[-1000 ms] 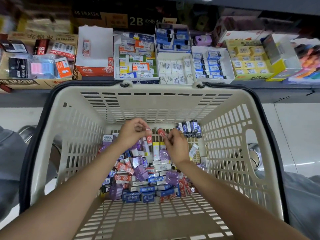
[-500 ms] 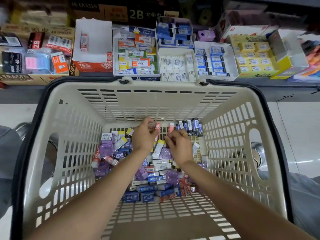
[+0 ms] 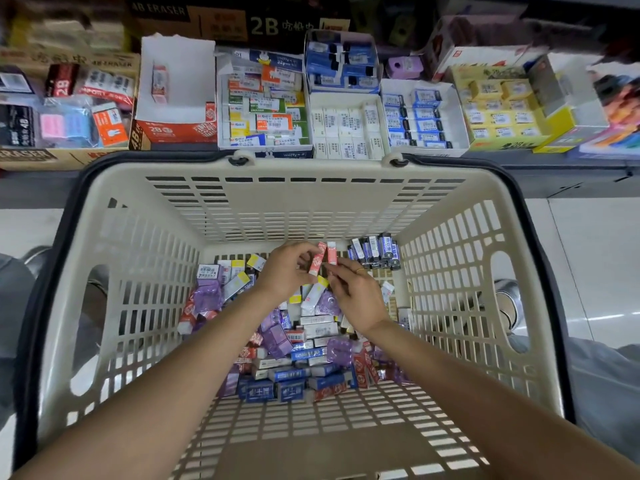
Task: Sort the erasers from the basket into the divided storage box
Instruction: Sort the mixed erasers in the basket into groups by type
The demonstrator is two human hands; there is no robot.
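A cream plastic basket (image 3: 145,299) holds a heap of boxed erasers (image 3: 294,348) in purple, blue, red and white wrappers. Both my hands are raised above the heap near the basket's far wall. My left hand (image 3: 284,271) pinches a red-and-white eraser (image 3: 317,261) upright. My right hand (image 3: 360,299) holds a second red-and-white eraser (image 3: 332,254) right beside the first, the two touching side by side. Beyond the basket, the shelf carries display boxes; a red 2B box (image 3: 173,98) stands almost bare with one red eraser (image 3: 159,83) inside.
A row of dark blue erasers (image 3: 375,249) lines the basket's far right corner. Filled boxes on the shelf: mixed colours (image 3: 263,109), white (image 3: 346,126), blue (image 3: 419,116), yellow (image 3: 498,109). Grey trouser legs and shoes flank the basket on the tiled floor.
Both hands have lifted from the heap toward the basket's far wall, bringing the two red erasers together side by side. The view has shifted slightly.
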